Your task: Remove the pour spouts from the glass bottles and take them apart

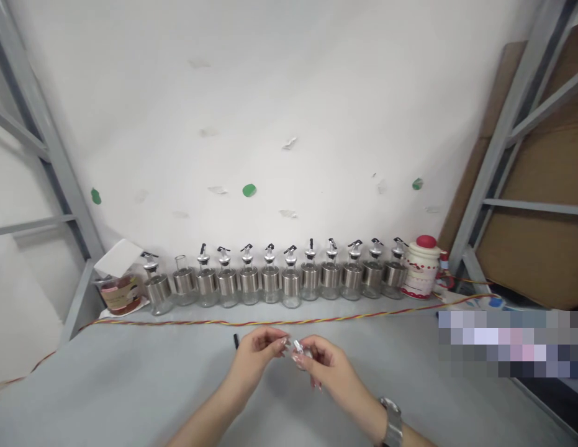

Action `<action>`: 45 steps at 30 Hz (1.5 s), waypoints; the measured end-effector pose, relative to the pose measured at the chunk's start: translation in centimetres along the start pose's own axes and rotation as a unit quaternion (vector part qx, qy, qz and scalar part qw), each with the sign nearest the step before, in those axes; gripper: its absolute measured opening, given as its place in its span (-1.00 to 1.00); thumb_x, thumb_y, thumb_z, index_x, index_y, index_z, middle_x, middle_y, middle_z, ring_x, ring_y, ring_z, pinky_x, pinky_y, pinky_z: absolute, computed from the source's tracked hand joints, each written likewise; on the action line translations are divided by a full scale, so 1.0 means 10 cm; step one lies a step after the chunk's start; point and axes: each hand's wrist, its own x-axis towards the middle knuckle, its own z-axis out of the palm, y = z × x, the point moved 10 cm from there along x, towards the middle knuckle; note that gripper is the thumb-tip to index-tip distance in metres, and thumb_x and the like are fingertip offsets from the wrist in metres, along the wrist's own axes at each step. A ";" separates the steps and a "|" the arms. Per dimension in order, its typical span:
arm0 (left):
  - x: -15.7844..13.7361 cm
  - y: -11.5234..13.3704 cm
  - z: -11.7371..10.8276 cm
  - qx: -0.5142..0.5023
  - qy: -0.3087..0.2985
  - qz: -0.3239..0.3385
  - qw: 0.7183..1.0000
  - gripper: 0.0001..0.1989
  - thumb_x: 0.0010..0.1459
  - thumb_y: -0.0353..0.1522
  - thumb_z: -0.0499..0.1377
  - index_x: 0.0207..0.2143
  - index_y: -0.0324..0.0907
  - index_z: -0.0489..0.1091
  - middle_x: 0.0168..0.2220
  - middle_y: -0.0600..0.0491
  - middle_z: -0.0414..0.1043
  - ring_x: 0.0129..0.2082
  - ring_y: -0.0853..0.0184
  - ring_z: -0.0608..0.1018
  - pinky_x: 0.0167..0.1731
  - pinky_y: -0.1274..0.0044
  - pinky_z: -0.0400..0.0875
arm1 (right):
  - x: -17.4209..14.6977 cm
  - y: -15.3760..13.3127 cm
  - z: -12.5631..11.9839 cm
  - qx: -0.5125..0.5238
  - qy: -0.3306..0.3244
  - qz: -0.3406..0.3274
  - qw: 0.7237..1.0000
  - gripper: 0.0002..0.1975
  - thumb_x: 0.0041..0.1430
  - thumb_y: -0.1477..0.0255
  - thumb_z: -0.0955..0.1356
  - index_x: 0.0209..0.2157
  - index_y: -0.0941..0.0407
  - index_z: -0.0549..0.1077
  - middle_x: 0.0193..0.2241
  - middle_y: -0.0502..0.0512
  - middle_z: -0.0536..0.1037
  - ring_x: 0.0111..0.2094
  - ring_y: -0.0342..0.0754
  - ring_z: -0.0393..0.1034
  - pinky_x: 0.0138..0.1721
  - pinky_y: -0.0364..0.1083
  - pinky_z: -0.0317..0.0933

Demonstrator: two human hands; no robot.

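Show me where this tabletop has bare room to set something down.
Free: tabletop left of the black piece and left hand, and right of the right hand, both nearer than the twisted wire. Crowded: the back, where bottles line up between the jar and red-topped canister.

Back edge of the grey desk
At the back left corner, a labelled tub under a white sheet; near the back right corner, a red-topped canister; in front of both, a twisted red-and-yellow wire; above, green stickers on the white wall.
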 end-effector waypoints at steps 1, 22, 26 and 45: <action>-0.01 0.00 0.02 -0.021 -0.006 -0.007 1.000 -0.76 -0.13 -0.27 0.22 -0.42 -0.26 0.41 -0.44 -0.01 0.48 -0.40 0.32 0.47 -0.32 0.48 0.33 | 0.01 0.02 0.01 0.011 -0.003 0.011 1.000 -0.68 -0.16 0.18 0.37 -0.46 0.16 0.38 -0.68 -0.14 0.26 -0.73 -0.27 0.08 -0.71 -0.23 0.03; -0.05 -0.14 0.15 -0.115 -0.056 -0.056 0.990 -0.72 -0.14 -0.21 0.25 -0.45 -0.26 0.46 -0.50 0.03 0.46 -0.45 0.35 0.44 -0.37 0.55 0.23 | 0.01 0.10 0.13 0.034 -0.044 0.048 0.997 -0.59 -0.22 0.10 0.37 -0.49 0.17 0.36 -0.68 -0.14 0.31 -0.79 -0.31 0.08 -0.75 -0.25 -0.02; -0.02 -0.19 0.15 -0.102 -0.067 -0.049 0.991 -0.72 -0.09 -0.21 0.22 -0.43 -0.27 0.46 -0.50 0.02 0.47 -0.45 0.37 0.44 -0.36 0.55 0.24 | 0.01 0.13 0.14 0.034 -0.051 0.052 0.997 -0.60 -0.21 0.11 0.38 -0.49 0.18 0.35 -0.67 -0.13 0.32 -0.78 -0.31 0.09 -0.74 -0.25 -0.01; -0.04 0.03 0.10 0.026 -0.049 0.011 0.998 -0.75 -0.04 -0.23 0.15 -0.46 -0.24 0.49 -0.55 0.06 0.43 -0.48 0.35 0.40 -0.39 0.54 0.25 | 0.00 0.16 0.17 0.067 -0.061 0.069 0.994 -0.59 -0.23 0.13 0.39 -0.49 0.21 0.36 -0.67 -0.09 0.35 -0.76 -0.27 0.14 -0.75 -0.24 -0.03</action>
